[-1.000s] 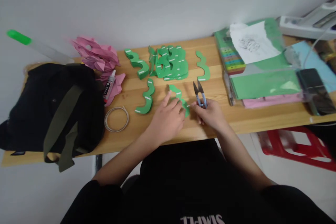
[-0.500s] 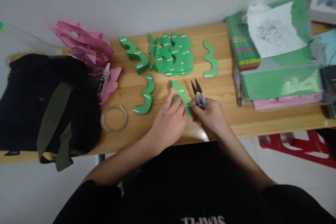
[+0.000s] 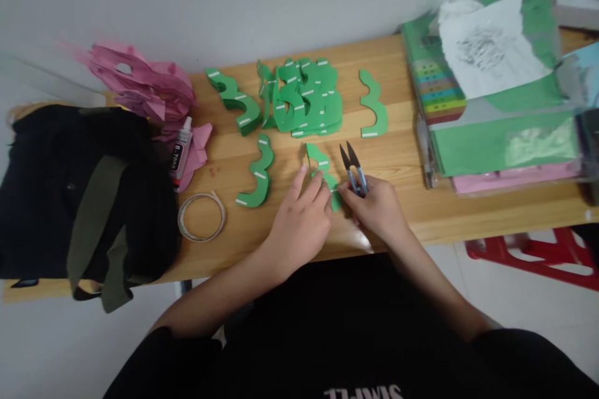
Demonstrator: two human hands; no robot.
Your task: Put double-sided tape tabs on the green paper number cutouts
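A wavy green paper cutout (image 3: 316, 154) with white strips on it lies on the table in front of me. My left hand (image 3: 301, 218) rests on its lower left part, index finger stretched apart and the other fingers over the paper. In my right hand (image 3: 378, 204) is a pair of thread snips (image 3: 353, 167), blades pointing away from me and spread a little. The right thumb tip is at the cutout's right edge; whether it pinches the edge I cannot tell. A similar green cutout stack (image 3: 258, 174) lies left of my hands, and a single cutout (image 3: 373, 106) lies further right.
Several green cutouts (image 3: 311, 96) are heaped at the back of the wooden table (image 3: 397, 165). Leftward are pink paper (image 3: 154, 84), a glue tube (image 3: 181, 153), a tape roll (image 3: 181, 224) and a black bag (image 3: 42, 181). Packs of green paper (image 3: 505, 148) lie right.
The camera view has shifted slightly. Both hands, the cutout and the snips keep nearly the same places relative to each other.
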